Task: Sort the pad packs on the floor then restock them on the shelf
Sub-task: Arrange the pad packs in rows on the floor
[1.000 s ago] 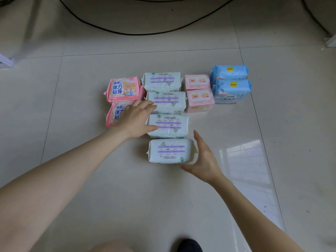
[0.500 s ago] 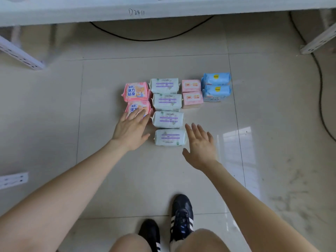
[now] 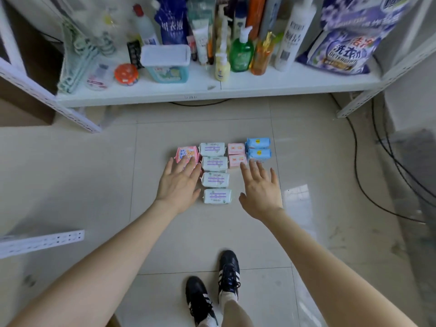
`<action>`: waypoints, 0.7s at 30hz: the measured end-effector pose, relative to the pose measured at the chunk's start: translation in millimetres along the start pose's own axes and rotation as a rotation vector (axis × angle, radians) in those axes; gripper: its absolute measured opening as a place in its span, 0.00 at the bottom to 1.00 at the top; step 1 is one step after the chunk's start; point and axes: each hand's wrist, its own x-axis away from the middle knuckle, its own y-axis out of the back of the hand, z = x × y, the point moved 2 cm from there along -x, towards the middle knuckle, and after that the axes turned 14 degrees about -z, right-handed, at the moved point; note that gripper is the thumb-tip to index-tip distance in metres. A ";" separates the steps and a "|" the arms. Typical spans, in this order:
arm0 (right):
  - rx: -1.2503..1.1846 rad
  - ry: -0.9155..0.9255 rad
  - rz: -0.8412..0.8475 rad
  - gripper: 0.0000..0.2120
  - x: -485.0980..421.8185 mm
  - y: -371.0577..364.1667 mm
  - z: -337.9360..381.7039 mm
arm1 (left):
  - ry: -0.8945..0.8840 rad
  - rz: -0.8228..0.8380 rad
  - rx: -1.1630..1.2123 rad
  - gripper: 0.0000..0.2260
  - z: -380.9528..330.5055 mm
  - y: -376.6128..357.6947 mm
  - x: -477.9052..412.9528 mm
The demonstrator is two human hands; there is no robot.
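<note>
Pad packs lie in four columns on the tiled floor. At the left is a bright pink pack, with a second pink one hidden under my left hand. Several mint-white packs form the long middle column. Two pale pink packs and two blue packs sit to the right. Both hands hover with fingers spread and hold nothing. My right hand is just below the pale pink and blue packs. The white shelf stands beyond the packs.
The shelf carries bottles, a teal tub, an orange jar, hangers and detergent bags. Black cables run over the floor at the right. A perforated shelf rail lies at the left. My shoes are at the bottom.
My view has risen and pulled back, so the shelf and my shoes now show. Both hands have lifted off the mint packs and moved up and apart.
</note>
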 end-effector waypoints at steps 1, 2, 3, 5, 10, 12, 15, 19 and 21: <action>0.003 -0.001 -0.021 0.38 0.0 19.6 2.3 | 0.006 -0.016 0.011 0.30 2.9 19.0 2.5; 0.008 -0.005 -0.041 0.38 0.8 38.2 4.6 | 0.011 -0.034 0.022 0.30 5.8 36.7 5.8; 0.014 -0.007 -0.070 0.38 1.3 61.4 7.8 | 0.012 -0.060 0.025 0.30 10.7 58.8 8.4; 0.022 -0.005 -0.096 0.37 0.4 92.6 12.5 | 0.016 -0.082 0.026 0.30 17.3 87.8 9.7; 0.012 -0.016 -0.226 0.36 2.1 199.9 30.4 | 0.025 -0.208 -0.009 0.31 46.3 190.1 14.0; 0.012 -0.015 -0.284 0.37 1.9 242.6 38.5 | 0.025 -0.269 -0.019 0.32 57.1 231.6 17.2; 0.008 -0.002 -0.385 0.38 3.4 305.8 51.8 | 0.035 -0.374 -0.035 0.32 74.3 293.1 25.2; -0.002 0.027 -0.534 0.38 5.9 387.5 69.4 | 0.044 -0.508 -0.077 0.32 100.5 372.7 34.4; -0.001 0.038 -0.607 0.37 5.9 425.6 77.9 | 0.053 -0.564 -0.094 0.32 114.4 410.8 37.0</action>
